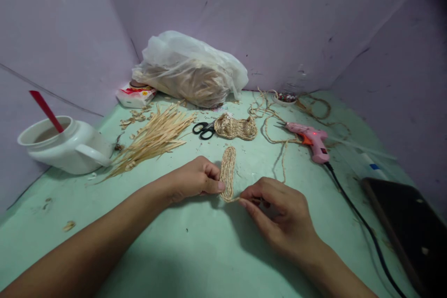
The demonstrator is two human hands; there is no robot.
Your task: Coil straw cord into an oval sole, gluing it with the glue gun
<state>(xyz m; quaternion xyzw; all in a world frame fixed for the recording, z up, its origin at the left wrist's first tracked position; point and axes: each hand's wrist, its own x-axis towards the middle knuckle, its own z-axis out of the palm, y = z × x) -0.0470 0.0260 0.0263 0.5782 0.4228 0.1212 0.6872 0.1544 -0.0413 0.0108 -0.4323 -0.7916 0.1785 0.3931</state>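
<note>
A small oval piece of coiled, braided straw cord point(228, 170) stands out between my hands above the green tabletop. My left hand point(197, 178) pinches its lower left edge, thumb in front. My right hand point(279, 207) pinches the loose cord end point(234, 200) that leaves the bottom of the oval. Farther back lies a finished-looking coiled piece of the same cord point(237, 128), next to black-handled scissors point(205, 129). Beyond my right hand, a pink glue gun point(310, 137) with a lit red light rests on its side, and strands of braided cord point(267, 130) trail near its nozzle.
Dry straw strips point(153, 137) lie at left, beside a white pitcher point(80, 144) holding a red stick. A plastic bag point(192, 67) and a small box point(136, 96) stand against the wall. The glue gun's black cable point(363, 219) runs past a dark phone-like slab point(405, 228) at right.
</note>
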